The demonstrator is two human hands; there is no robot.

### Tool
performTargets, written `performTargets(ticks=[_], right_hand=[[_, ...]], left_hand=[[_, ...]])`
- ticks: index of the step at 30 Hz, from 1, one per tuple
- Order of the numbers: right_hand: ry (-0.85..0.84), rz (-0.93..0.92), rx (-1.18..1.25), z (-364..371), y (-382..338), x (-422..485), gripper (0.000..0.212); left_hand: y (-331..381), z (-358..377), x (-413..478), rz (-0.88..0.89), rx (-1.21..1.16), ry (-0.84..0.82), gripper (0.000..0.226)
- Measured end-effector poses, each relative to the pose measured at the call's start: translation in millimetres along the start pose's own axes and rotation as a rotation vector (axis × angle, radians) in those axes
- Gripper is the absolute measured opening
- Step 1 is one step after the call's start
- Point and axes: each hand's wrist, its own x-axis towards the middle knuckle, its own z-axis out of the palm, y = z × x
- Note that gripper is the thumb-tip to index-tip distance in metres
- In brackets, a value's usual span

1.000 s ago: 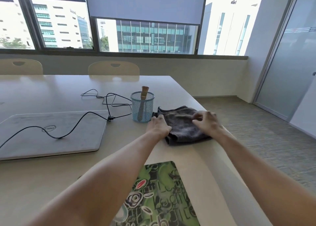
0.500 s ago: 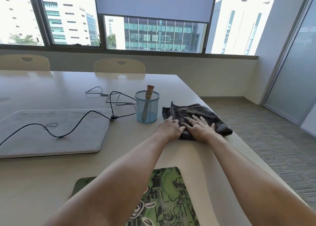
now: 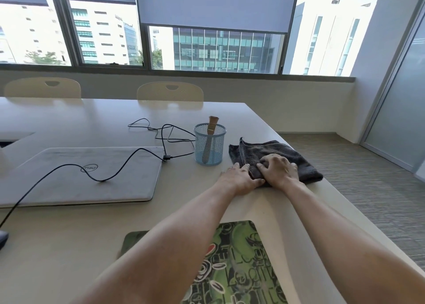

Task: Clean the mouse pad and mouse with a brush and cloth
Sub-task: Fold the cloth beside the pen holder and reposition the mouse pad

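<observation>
A dark grey cloth (image 3: 285, 154) lies folded near the table's right edge. My right hand (image 3: 279, 170) is on its near part with fingers curled into the fabric. Beside it, my left hand (image 3: 239, 177) lies flat at the cloth's near-left edge, thumb touching the fabric. A wooden-handled brush (image 3: 212, 125) stands in a blue mesh cup (image 3: 209, 150) just left of the cloth. The green patterned mouse pad (image 3: 232, 264) lies close to me, partly hidden by my left forearm. A dark mouse (image 3: 2, 238) shows only at the far left edge.
A closed silver laptop (image 3: 69, 179) lies at the left with a black cable (image 3: 108, 177) running across its lid and looping behind the cup. The table's right edge (image 3: 333, 195) drops to carpeted floor. Two chairs (image 3: 170, 92) stand at the far side.
My right hand moved from the cloth's far side to its near part, lay flat, and now its fingers have curled into the fabric. The left hand stays at the cloth's left edge.
</observation>
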Motion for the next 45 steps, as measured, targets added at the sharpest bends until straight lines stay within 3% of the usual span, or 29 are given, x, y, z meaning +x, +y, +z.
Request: performTargets(ticks=[2,6,11,19,25,30,34,40,45], right_hand=[[0.071,-0.013,0.103,-1.2,-5.6,-4.9,0.034],[-0.113,-0.059,0.043,5.7,-4.8,-13.6,0.042],[-0.141,-0.019,0.021,8.1,-6.4,-19.1,0.043],[0.125,-0.097,0.139,-12.1,-40.4,-48.3,0.021],[-0.222,-0.112,0.14,-50.0,-53.0,-97.1,0.011],[-0.486,-0.009,0.013,-70.4,-54.6,-147.5,0.052],[-0.517,0.011,-0.081,-74.5,-58.6,-177.0,0.075],[-0.517,0.074,-0.12,-75.1,-65.1,-191.1,0.055],[-0.523,0.185,0.023,-71.1,-61.5,-186.9,0.062]], left_hand=[[-2.0,0.0,-3.7,0.01,-0.013,0.011,0.077],[-8.5,2.6,-12.5,0.032,0.0,0.041,0.075],[-19.7,-1.8,-26.4,0.045,-0.012,0.074,0.071],[-45.4,-39.7,-84.1,0.087,-0.146,0.186,0.04],[-98.7,-60.1,-147.1,-0.021,-0.126,0.172,0.031],[-135.1,-64.1,-197.3,-0.133,-0.193,0.147,0.046],[-141.9,-67.6,-218.3,-0.187,-0.132,0.061,0.062],[-134.5,-65.2,-217.9,-0.141,0.012,-0.025,0.049],[-134.8,-64.2,-215.8,-0.156,-0.077,-0.075,0.038]])
